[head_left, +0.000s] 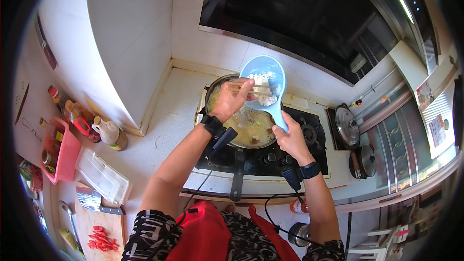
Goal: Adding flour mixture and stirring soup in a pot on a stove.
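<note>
Chopsticks [234,88] in a narrow pinch of the left hand [234,97], tips at white powder [265,97] just right of the fingers. Powder inside a blue scoop [267,63], its handle wrapped by the right hand [291,135], its bowl ahead and left of that hand. Cannot tell whether the left fingers touch the scoop's left rim. Beneath both hands, a round pan [207,97] of yellowish broth [253,128], rim partly covered by scoop and left hand. Pan handle [237,179] between and below the hands, end at the worktop's front edge. Ahead of the hands, a white wall [222,43] close past the scoop's far rim; little forward room. Right of the right hand, a burner [309,134], then a lidded pot [347,123] farther off. Left of the left hand, an open stretch of worktop [166,135], bounded by a pale upright panel [130,43]. Farther left, well apart from both hands, a white jug [108,134] and a pink basket [62,157].
</note>
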Demonstrator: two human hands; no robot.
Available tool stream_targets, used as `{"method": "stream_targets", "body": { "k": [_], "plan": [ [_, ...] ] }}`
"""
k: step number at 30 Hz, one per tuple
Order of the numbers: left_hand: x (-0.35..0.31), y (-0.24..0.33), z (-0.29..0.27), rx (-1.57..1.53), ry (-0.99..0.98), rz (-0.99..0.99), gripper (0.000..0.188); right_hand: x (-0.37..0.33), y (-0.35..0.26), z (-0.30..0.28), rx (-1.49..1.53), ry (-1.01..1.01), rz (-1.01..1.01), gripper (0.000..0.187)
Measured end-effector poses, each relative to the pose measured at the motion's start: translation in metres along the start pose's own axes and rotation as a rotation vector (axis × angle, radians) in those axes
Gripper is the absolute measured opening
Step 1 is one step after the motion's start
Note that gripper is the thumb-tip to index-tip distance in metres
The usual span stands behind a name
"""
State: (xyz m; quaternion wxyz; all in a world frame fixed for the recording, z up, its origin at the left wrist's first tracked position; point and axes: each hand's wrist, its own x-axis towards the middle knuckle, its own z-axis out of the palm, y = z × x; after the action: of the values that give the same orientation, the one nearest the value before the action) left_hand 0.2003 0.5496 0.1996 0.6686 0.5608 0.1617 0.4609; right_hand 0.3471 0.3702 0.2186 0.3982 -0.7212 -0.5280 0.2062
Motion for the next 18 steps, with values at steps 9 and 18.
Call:
{"method": "stream_targets", "body": {
  "k": [9, 18],
  "plan": [
    [0.006, 0.006, -0.015, 0.121, 0.044, 0.019, 0.033, -0.014, 0.021, -0.01, -0.038, 0.006, -0.011, 0.053],
    [0.033, -0.008, -0.011, 0.078, 0.091, 0.031, 0.038, -0.029, -0.028, -0.018, 0.317, -0.083, 0.245, 0.054]
  ]
}}
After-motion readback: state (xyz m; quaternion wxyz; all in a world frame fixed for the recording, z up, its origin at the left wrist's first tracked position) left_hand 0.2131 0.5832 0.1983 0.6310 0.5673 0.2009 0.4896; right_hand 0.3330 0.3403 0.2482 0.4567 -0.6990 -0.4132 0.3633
